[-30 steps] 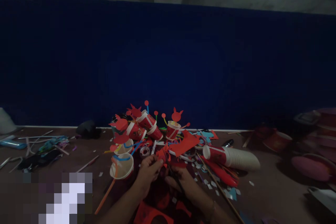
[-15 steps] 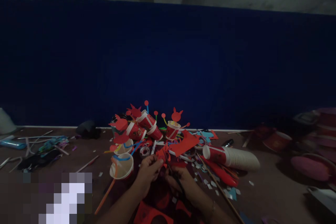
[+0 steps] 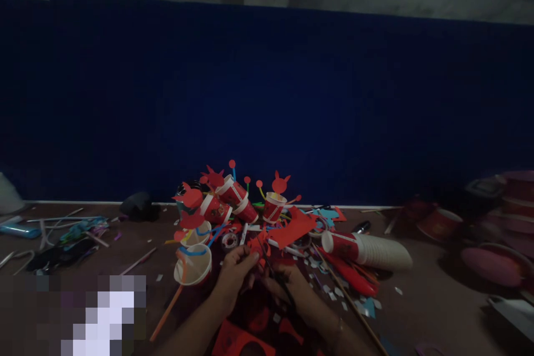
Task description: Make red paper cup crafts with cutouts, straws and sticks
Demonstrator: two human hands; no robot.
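My left hand [image 3: 238,268] pinches a small piece of red paper [image 3: 259,247] between thumb and fingers. In my right hand [image 3: 287,285] is a pair of scissors [image 3: 273,270], its dark handles in my fingers and its blades pointing up and left at the paper. Whether the blades are apart is hard to make out. Below my hands lies a red sheet with round holes cut in it [image 3: 238,339]. Left of my left hand stands a paper cup [image 3: 194,268] with bent straws.
Red cups with paper cut-outs [image 3: 217,210] cluster behind my hands. A stack of paper cups [image 3: 381,252] lies at the right, near a long wooden stick [image 3: 348,300] and paper scraps. A tape roll [image 3: 230,241] sits left of centre. A blue panel [image 3: 267,111] closes the back.
Almost nothing differs. Both hands keep their place with the paper and the scissors; only a slight shift of the fingers and the view shows.
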